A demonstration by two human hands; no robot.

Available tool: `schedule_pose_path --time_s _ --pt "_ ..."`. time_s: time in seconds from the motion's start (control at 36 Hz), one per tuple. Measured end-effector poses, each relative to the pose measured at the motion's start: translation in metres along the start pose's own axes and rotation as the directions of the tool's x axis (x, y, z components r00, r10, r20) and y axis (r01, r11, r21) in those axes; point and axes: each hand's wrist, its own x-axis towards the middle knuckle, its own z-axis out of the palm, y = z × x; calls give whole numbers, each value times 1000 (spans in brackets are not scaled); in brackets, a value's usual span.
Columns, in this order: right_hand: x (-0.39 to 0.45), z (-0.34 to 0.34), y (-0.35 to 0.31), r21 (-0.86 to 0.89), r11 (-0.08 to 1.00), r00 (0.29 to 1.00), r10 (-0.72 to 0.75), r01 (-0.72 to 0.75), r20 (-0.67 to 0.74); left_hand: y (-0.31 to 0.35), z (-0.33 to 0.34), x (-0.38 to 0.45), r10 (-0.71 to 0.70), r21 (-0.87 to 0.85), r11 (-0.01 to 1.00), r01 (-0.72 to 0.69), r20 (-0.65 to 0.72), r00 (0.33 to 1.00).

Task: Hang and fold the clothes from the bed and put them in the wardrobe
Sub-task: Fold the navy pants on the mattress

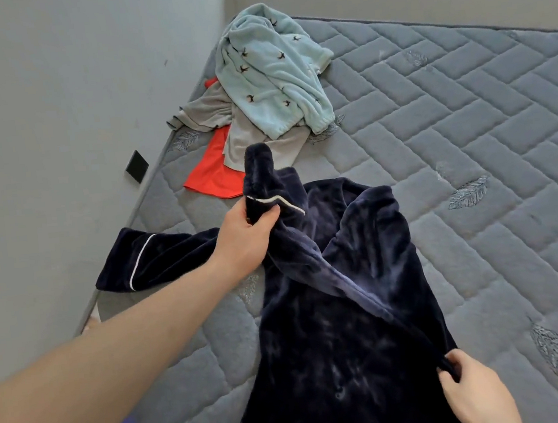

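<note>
Left fingers curled round a bunched fold of the navy fleece top just under the white-piped collar edge, thumb on the near side. Left hand raised a little above the bed, so the collar stands up in a soft peak beyond the knuckles. Right fingers pinching the front edge of the same garment low in view, right hand close to the body. Between the two grips, a ridge of cloth drawn fairly taut: probably a hold meant to straighten the front opening before folding or hanging, though which of the two cannot be told.

Long axis of the top running from the collar, far and left of centre, down toward the lower edge of the view, hem end nearest the wearer of the camera. Body of the garment partly lifted, partly resting on the quilted grey mattress. One sleeve with a white piped cuff lying out flat to the left, roughly crosswise to that axis and reaching the bed's left edge by the wall.

Farther off, near the bed's corner, a pile not yet dealt with: a pale blue fleece piece with small dark motifs on top, a grey garment beneath it, an orange garment poking out below. Wardrobe not in view.
</note>
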Motion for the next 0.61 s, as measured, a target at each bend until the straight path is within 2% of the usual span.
schedule_pose_path --time_s 0.08,0.14,0.22,0.31,0.44,0.61 --pt "-14 -6 -20 43 997 998 -61 62 -7 8 -18 20 52 66 997 -46 -102 993" --pt "-26 -8 -38 82 982 985 -170 169 0 15 -39 33 68 127 991 -46 -175 982" --pt "-50 -12 -70 146 940 939 -325 308 113 22 -77 48 67 232 973 -3 -270 960" --pt "-68 -11 -101 213 901 888 -417 377 192 20 -118 62 30 278 957 86 -388 921" --pt "-87 9 -153 309 846 823 -512 435 246 17 -163 74 -58 161 973 164 -519 853" --pt "-108 57 -207 434 830 797 -507 350 327 9 -202 80 -108 1 991 134 -586 803"
